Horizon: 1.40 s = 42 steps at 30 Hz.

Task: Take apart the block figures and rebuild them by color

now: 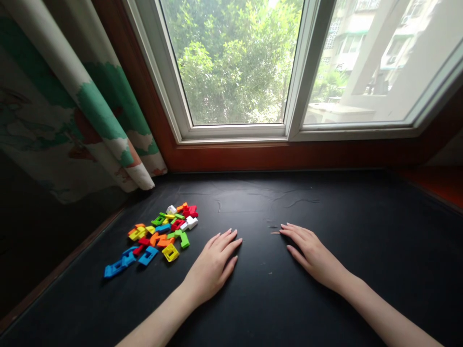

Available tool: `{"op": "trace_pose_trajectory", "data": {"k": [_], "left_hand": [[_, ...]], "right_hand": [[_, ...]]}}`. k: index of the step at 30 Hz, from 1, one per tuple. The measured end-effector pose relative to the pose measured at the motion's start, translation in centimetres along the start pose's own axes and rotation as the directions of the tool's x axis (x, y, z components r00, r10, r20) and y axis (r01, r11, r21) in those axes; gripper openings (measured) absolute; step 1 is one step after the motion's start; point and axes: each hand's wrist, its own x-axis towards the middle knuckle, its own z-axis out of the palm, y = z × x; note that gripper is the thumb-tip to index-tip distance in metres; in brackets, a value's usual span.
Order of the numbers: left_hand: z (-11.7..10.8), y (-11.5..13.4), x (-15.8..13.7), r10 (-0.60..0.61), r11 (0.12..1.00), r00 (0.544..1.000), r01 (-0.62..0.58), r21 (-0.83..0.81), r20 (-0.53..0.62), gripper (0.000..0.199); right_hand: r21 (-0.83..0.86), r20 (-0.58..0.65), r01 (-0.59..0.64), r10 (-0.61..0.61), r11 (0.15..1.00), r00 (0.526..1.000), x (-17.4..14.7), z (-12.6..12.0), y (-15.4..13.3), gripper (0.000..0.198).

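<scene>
As I looked through the head camera from my distant post, I counted two bare hands, the left hand [215,262] and the right hand [309,253], both palm down on one black table [379,226]. Each grip was relaxed, its fingers slightly apart, and a wide stretch of tabletop lay between the two. Near the left hand, on its outer and far side, sat a single loose cluster of plastic pieces [163,228]. I counted six colours there: red, orange, yellow, green, blue and white. One yellow piece [174,256] and one blue piece [152,251], each with an opening, lay along the near edge, and a blue strip [115,270] stuck out at the outer end; I could not tell whether it was one part or several. Pieces overlapped, so I could get no sure total. One thin brownish mark [275,233] showed by the right hand's fingertips, too small to make out. Both forearms ran off the bottom edge. Ahead I counted one window [294,96] with two panes, its top cut off, and one patterned curtain [104,111], also cut off, its lower folds lost in shadow. Outside, glare blurred the foliage [231,72] and a building [398,48].
</scene>
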Motion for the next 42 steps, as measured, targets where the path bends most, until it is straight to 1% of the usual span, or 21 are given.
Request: {"op": "trace_pose_trajectory", "data": {"k": [8, 15, 21, 24, 26, 27, 28, 29, 30, 31, 32, 33, 34, 35, 36, 37, 39, 42], "left_hand": [[-0.2, 0.2, 0.0, -0.005, 1.0, 1.0, 0.005, -0.001, 0.017, 0.041], [-0.4, 0.1, 0.0, -0.01, 1.0, 1.0, 0.011, -0.02, 0.024, 0.041], [-0.4, 0.0, 0.0, 0.023, 1.0, 0.999, -0.023, 0.005, 0.026, 0.041], [-0.7, -0.7, 0.2, 0.093, 0.996, 0.996, -0.093, 0.004, -0.01, 0.039], [-1.6, -2.1, 0.3, 0.117, 0.993, 0.991, -0.116, 0.021, -0.064, 0.037], [-2.3, -3.0, 0.3, 0.102, 0.994, 0.989, -0.097, 0.044, -0.111, 0.037], [-3.1, -4.3, 0.2, 0.05, 0.997, 0.984, -0.04, 0.067, -0.17, 0.037], [-4.1, -5.7, 0.0, -0.041, 0.996, 0.969, 0.059, 0.069, -0.243, 0.038], [-5.1, -7.2, -0.5, -0.139, 0.985, 0.939, 0.163, 0.049, -0.316, 0.04], [-6.1, -8.9, -1.1, -0.253, 0.961, 0.893, 0.276, 0.008, -0.372, 0.043], [-7.0, -10.6, -1.9, -0.366, 0.923, 0.835, 0.381, -0.048, -0.41, 0.044], [-7.8, -12.2, -2.8, -0.47, 0.875, 0.767, 0.471, -0.114, -0.437, 0.045], [-8.5, -13.8, -3.8, -0.544, 0.831, 0.703, 0.525, -0.182, -0.458, 0.046], [-9.0, -15.2, -4.7, -0.596, 0.796, 0.643, 0.551, -0.249, -0.481, 0.047], [-9.2, -16.4, -5.6, -0.639, 0.766, 0.605, 0.56, -0.317, -0.475, 0.048], [-9.4, -17.4, -6.3, -0.672, 0.74, 0.577, 0.552, -0.385, -0.465, 0.048], [-9.3, -18.7, -7.3, -0.71, 0.701, 0.559, 0.509, -0.499, -0.428, 0.047], [-8.9, -19.5, -7.7, -0.737, 0.646, 0.561, 0.424, -0.635, -0.376, 0.049]], "right_hand": [[-0.001, 0.014, -0.002, 0.002, 1.0, 1.0, 0.0, -0.1, 0.0, 0.035], [0.002, -0.005, -0.004, 0.004, 1.0, 1.0, 0.0, 0.0, 0.0, 0.035], [0.007, 0.002, -0.003, 0.002, 1.0, 1.0, 0.0, 0.1, 0.2, 0.034], [0.006, -0.002, -0.006, 0.006, 1.0, 1.0, -0.1, 0.1, 0.2, 0.034], [0.008, -0.006, -0.003, 0.003, 1.0, 1.0, -0.1, 0.1, 0.2, 0.035], [0.009, -0.008, -0.001, 0.001, 1.0, 1.0, -0.1, 0.1, 0.2, 0.035], [0.01, -0.012, 0.002, -0.001, 1.0, 1.0, -0.1, 0.1, 0.2, 0.035], [0.011, -0.015, 0.003, -0.003, 1.0, 1.0, -0.1, 0.1, 0.3, 0.035], [0.013, -0.019, 0.003, -0.003, 1.0, 1.0, -0.2, 0.2, 0.3, 0.035], [0.014, -0.022, 0.002, -0.002, 1.0, 1.0, -0.2, 0.2, 0.3, 0.035], [0.016, -0.025, 0.002, -0.001, 1.0, 1.0, -0.2, 0.2, 0.3, 0.035], [0.017, -0.027, 0.002, -0.001, 1.0, 1.0, -0.2, 0.2, 0.3, 0.035], [0.018, -0.029, 0.002, -0.002, 1.0, 1.0, -0.2, 0.3, 0.3, 0.035], [0.018, -0.031, 0.003, -0.003, 1.0, 1.0, -0.2, 0.3, 0.4, 0.035], [0.018, -0.032, 0.005, -0.004, 1.0, 0.999, -0.2, 0.3, 0.4, 0.035], [0.018, -0.032, 0.006, -0.006, 1.0, 0.999, -0.2, 0.3, 0.5, 0.035], [0.015, -0.026, 0.008, -0.008, 1.0, 1.0, -0.2, 0.4, 0.6, 0.035], [0.009, -0.013, 0.011, -0.011, 1.0, 1.0, -0.2, 0.5, 0.7, 0.035]]}}
